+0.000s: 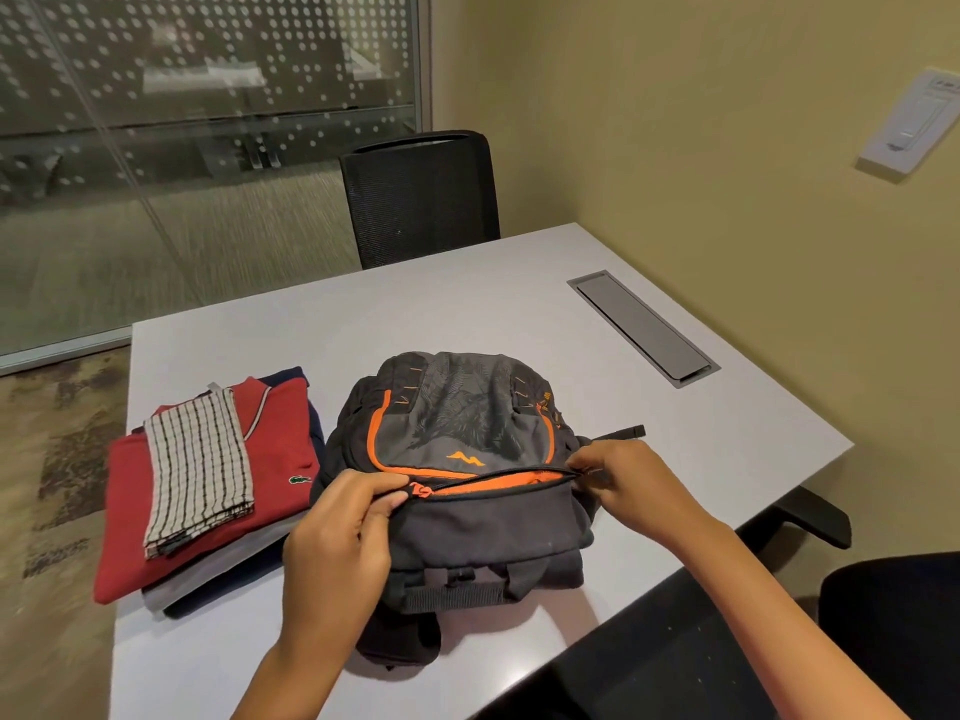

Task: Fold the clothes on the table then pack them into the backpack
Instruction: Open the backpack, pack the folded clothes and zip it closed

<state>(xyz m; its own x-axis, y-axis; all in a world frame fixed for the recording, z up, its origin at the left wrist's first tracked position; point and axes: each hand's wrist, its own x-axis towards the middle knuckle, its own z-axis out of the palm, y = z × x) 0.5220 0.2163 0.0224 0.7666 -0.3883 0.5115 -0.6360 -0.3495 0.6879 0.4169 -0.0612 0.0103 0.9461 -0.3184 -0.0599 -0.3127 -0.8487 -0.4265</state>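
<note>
A grey and black backpack [467, 444] with orange trim lies on the white table [675, 407]. Its top zip is partly open and shows an orange lining. My left hand [343, 532] pinches the backpack fabric beside the orange zip pull [421, 491]. My right hand [623, 480] pinches the zip at the right end of the opening. To the left lies a stack of folded clothes: a checked white cloth [197, 465] on a red polo shirt [208, 511], over grey and navy pieces.
A black mesh chair [421, 194] stands behind the table's far edge. A grey cable hatch [641, 327] is set into the table at the right. Another dark chair [893, 615] is at the near right. A glass wall lies to the left.
</note>
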